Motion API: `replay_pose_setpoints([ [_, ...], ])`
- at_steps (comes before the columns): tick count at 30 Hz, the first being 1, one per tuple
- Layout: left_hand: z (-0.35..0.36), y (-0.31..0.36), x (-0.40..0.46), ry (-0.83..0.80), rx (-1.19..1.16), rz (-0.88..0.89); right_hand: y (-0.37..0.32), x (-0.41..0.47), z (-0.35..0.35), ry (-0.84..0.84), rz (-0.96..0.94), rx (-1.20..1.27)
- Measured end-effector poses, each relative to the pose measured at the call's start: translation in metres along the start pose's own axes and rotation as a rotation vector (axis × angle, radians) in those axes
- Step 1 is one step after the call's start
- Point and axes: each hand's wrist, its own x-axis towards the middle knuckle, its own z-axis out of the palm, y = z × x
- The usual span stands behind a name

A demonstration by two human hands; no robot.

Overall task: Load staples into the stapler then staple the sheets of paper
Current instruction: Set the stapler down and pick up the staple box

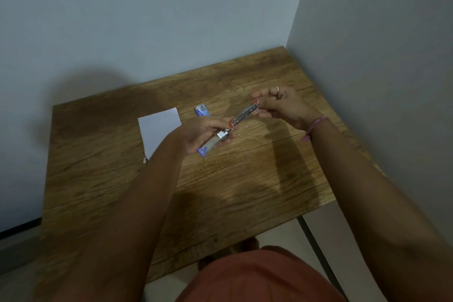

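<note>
Sheets of paper [159, 127] lie flat on the table [245, 179], far left of the work, apparently unstapled. Left hand [203, 133] curls round the blue base end of the stapler [230, 127], held above the table and swung open. Staple box [202, 110] rests just beyond. Right hand [282, 105] pinches the far end of the open arm. Whether staples sit in the channel cannot be told — loading looks in progress; stapling remains.

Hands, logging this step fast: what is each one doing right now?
Left hand: fingers curled round the near end of the opened stapler.
Right hand: fingers pinch the stapler's far end.
</note>
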Motion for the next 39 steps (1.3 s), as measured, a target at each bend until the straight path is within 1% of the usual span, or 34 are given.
replay_pose_setpoints([
  [2, -0.004, 0.002, -0.002, 0.022, 0.054, -0.007, 0.003, -0.001, -0.004, 0.066, 0.022, 0.055],
  [3, -0.007, 0.004, -0.003, 0.067, 0.061, -0.008, 0.005, -0.002, -0.006, 0.106, 0.030, 0.084],
  [7, -0.023, 0.004, -0.005, 0.346, 0.099, 0.052, 0.012, -0.009, -0.016, 0.287, 0.027, 0.187],
  [10, -0.031, -0.002, -0.005, 0.564, -0.001, 0.170, 0.020, -0.014, -0.017, 0.415, 0.006, 0.273],
  [13, -0.034, -0.008, -0.003, 0.678, -0.043, 0.236, 0.032, -0.018, -0.015, 0.541, -0.022, 0.359],
  [18, -0.034, -0.017, 0.006, 0.760, 0.001, 0.257, 0.050, -0.018, -0.003, 0.643, -0.015, 0.501],
  [24, -0.038, -0.026, 0.013, 0.780, 0.064, 0.226, 0.063, -0.017, 0.006, 0.594, -0.022, 0.564],
  [35, -0.045, -0.029, 0.017, 0.781, 0.067, 0.208, 0.073, -0.020, 0.006, 0.586, 0.002, 0.425],
  [39, -0.044, -0.030, 0.018, 0.778, 0.076, 0.212, 0.078, -0.018, 0.010, 0.639, 0.014, 0.355],
])
